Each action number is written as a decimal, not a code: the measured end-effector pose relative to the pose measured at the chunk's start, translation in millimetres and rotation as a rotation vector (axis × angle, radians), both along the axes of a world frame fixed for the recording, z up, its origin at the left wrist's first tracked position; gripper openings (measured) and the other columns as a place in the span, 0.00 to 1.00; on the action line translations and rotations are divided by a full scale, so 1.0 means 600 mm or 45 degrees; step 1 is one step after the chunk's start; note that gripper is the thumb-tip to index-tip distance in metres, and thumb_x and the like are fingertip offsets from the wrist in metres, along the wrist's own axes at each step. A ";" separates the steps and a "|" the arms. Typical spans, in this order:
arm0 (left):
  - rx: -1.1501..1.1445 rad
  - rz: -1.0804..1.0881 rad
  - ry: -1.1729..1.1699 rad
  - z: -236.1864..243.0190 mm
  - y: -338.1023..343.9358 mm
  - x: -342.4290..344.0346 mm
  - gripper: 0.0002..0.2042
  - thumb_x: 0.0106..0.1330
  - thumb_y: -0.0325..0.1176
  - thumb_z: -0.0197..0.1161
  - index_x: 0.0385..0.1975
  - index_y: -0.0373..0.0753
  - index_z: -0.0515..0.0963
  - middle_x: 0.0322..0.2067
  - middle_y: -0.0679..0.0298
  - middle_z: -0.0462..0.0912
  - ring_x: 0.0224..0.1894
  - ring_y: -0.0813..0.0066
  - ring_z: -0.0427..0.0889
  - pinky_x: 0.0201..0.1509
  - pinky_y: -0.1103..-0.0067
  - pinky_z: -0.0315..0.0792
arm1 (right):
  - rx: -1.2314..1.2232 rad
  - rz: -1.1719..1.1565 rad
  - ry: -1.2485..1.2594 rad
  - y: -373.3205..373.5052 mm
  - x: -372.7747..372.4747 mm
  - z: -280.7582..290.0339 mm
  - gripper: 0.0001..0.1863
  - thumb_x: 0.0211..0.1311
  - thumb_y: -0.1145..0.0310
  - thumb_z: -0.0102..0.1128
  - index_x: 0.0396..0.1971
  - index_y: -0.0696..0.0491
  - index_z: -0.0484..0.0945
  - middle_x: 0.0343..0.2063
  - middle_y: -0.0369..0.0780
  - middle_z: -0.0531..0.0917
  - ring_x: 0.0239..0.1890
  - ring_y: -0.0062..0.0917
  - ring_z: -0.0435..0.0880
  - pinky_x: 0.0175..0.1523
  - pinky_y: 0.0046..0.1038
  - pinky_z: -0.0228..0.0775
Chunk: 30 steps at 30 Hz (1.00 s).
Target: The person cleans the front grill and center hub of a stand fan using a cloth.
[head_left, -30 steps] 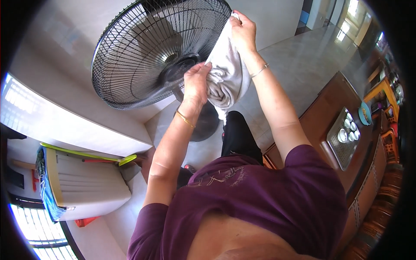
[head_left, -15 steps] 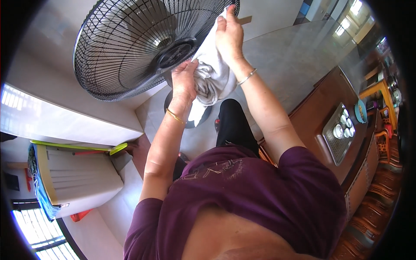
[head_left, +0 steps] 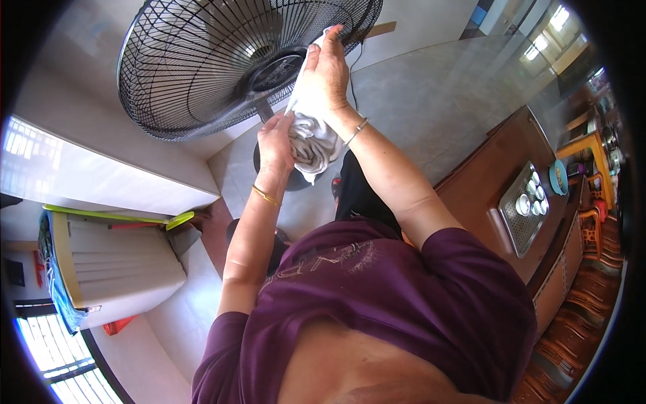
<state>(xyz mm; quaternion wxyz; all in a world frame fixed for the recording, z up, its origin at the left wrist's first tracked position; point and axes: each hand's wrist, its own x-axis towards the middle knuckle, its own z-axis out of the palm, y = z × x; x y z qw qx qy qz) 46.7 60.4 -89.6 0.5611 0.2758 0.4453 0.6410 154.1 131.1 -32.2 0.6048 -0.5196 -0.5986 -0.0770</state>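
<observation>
**White cloth held against the fan grille**

The white cloth (head_left: 311, 135) hung in front of the black fan grille (head_left: 202, 60), near its hub. The right hand (head_left: 328, 74) was closed on the cloth's upper part and pressed it on the wires. The left hand (head_left: 276, 138) gripped the bunched lower part. At the left stood a white bin (head_left: 114, 266) with a green rim. At the right, a brown table (head_left: 491, 182) carried a metal tray (head_left: 521, 215). Grey floor (head_left: 431, 101) lay open between the fan and the table.
</observation>
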 end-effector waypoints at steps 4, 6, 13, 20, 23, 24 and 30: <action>-0.014 0.028 0.023 -0.014 -0.012 -0.010 0.09 0.60 0.27 0.60 0.34 0.27 0.77 0.28 0.60 0.81 0.27 0.75 0.79 0.33 0.81 0.73 | -0.206 0.211 0.166 -0.022 -0.030 0.001 0.35 0.65 0.66 0.48 0.64 0.66 0.45 0.51 0.54 0.72 0.45 0.45 0.78 0.48 0.34 0.73; -0.019 0.032 0.019 -0.015 -0.018 -0.011 0.09 0.60 0.27 0.60 0.35 0.27 0.77 0.28 0.60 0.81 0.28 0.75 0.79 0.33 0.81 0.73 | -0.180 0.224 0.180 -0.023 -0.043 -0.010 0.35 0.65 0.66 0.49 0.64 0.67 0.45 0.49 0.53 0.73 0.43 0.44 0.79 0.47 0.34 0.74; -0.017 0.017 0.042 -0.022 -0.041 -0.027 0.11 0.60 0.27 0.60 0.37 0.26 0.77 0.29 0.60 0.81 0.28 0.76 0.79 0.33 0.81 0.74 | -0.229 0.388 -0.013 -0.038 -0.064 -0.035 0.34 0.64 0.66 0.50 0.63 0.66 0.48 0.44 0.53 0.76 0.42 0.44 0.80 0.45 0.34 0.75; 0.026 0.026 0.127 -0.005 -0.097 -0.046 0.11 0.62 0.28 0.60 0.40 0.28 0.78 0.31 0.60 0.82 0.30 0.77 0.80 0.37 0.82 0.75 | -0.681 2.066 1.374 -0.077 0.037 -0.014 0.16 0.61 0.76 0.48 0.50 0.61 0.70 0.39 0.40 0.80 0.41 0.23 0.80 0.50 0.26 0.72; 0.050 0.052 0.151 0.005 -0.125 -0.057 0.11 0.61 0.27 0.59 0.41 0.28 0.79 0.31 0.60 0.83 0.30 0.78 0.80 0.36 0.82 0.74 | -0.753 2.287 1.336 -0.098 0.041 -0.010 0.20 0.59 0.77 0.47 0.52 0.62 0.70 0.42 0.41 0.79 0.45 0.25 0.79 0.54 0.28 0.70; 0.080 0.054 0.239 0.005 -0.129 -0.060 0.11 0.61 0.27 0.59 0.40 0.29 0.79 0.31 0.61 0.83 0.30 0.79 0.79 0.36 0.83 0.74 | -0.743 2.426 1.251 -0.102 0.041 -0.011 0.21 0.58 0.77 0.46 0.53 0.62 0.69 0.42 0.41 0.79 0.46 0.26 0.78 0.56 0.28 0.68; 0.309 0.111 0.286 0.027 -0.156 -0.071 0.16 0.58 0.20 0.53 0.47 0.32 0.76 0.34 0.64 0.82 0.35 0.84 0.78 0.43 0.85 0.72 | -0.853 2.317 1.042 -0.119 0.020 -0.009 0.26 0.55 0.79 0.44 0.58 0.60 0.67 0.44 0.41 0.79 0.47 0.25 0.78 0.57 0.27 0.67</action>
